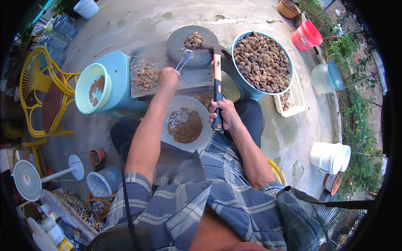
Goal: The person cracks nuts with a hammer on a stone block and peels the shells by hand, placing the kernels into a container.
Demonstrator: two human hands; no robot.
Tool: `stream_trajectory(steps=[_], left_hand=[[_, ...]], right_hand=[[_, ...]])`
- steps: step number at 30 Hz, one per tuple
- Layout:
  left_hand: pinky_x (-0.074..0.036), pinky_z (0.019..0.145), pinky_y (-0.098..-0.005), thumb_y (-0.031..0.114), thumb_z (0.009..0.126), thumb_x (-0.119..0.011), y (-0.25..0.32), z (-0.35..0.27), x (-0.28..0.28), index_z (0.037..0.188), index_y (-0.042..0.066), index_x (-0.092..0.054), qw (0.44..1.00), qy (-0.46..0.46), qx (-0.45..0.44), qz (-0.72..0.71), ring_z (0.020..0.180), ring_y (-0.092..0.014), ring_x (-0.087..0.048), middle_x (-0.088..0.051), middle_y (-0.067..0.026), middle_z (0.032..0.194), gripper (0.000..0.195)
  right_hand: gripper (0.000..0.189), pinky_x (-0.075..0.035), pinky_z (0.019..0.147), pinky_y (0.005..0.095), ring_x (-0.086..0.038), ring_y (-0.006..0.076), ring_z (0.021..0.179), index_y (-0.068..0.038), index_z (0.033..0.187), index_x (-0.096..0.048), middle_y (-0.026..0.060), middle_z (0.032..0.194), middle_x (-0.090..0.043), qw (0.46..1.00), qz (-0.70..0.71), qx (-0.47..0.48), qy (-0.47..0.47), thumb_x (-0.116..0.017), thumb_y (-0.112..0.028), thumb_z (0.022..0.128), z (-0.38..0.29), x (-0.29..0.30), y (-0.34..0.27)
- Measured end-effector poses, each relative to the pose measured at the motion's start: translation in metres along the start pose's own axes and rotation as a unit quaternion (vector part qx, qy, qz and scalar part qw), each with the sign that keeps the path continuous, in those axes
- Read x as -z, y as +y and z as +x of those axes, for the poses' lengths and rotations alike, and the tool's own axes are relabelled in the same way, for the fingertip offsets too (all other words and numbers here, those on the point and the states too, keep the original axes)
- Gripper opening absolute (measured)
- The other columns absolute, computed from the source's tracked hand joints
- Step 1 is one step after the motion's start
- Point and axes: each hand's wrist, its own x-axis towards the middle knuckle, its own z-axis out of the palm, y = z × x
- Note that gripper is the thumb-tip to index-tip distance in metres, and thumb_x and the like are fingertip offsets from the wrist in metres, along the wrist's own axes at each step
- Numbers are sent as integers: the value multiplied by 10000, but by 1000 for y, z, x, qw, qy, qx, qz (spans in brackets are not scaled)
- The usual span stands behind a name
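My left hand (167,82) pinches small wire tongs (182,62) whose looped end lies over a round stone block (176,42). Whether the loops hold a pit is too small to tell. A pile of brown, nut-like pits (193,40) sits in the hollow of that stone. My right hand (228,113) is wrapped around the black grip of a claw hammer (217,73), its head above the stone's right side. Broken shells (146,77) litter the wooden board (136,58) left of the stone. Between my knees rests a pale basin (169,108) with brown bits in it.
On the right stands a bucket (231,55) heaped with pits, beside a cream plastic basket (298,105). A pale green bowl (108,73) with kernels sits on a blue container (121,66) to the left. Farther out are a yellow chair (29,91) and a red bucket (304,36).
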Motion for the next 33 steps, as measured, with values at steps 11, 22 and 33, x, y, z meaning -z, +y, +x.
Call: stream_trajectory(steps=[11,22,33], left_hand=[[-323,513,-333,108,855,-586,-13,15,0,729,25,-681,1000,-23,-6,-6,563,-137,-446,-504,-25,595,179],[-317,523,-339,105,841,-579,-6,12,3,725,13,-685,999,-27,-30,22,581,-147,-441,-509,-28,608,182],[-346,521,-366,96,811,-610,1,12,7,702,9,-698,998,-40,-23,33,575,-164,-478,-558,-61,600,164]], right_hand=[[178,-464,497,330,-491,121,512,-76,926,-559,14,663,-490,988,84,-34,-123,-685,-122,809,-1,27,-10],[126,-474,462,313,-548,144,496,6,880,-587,54,652,-583,945,-298,135,-8,-634,-26,768,-19,-15,-39],[100,-425,518,377,-516,266,507,49,875,-544,191,585,-527,671,-671,283,140,-587,-28,827,-26,-30,-44]])
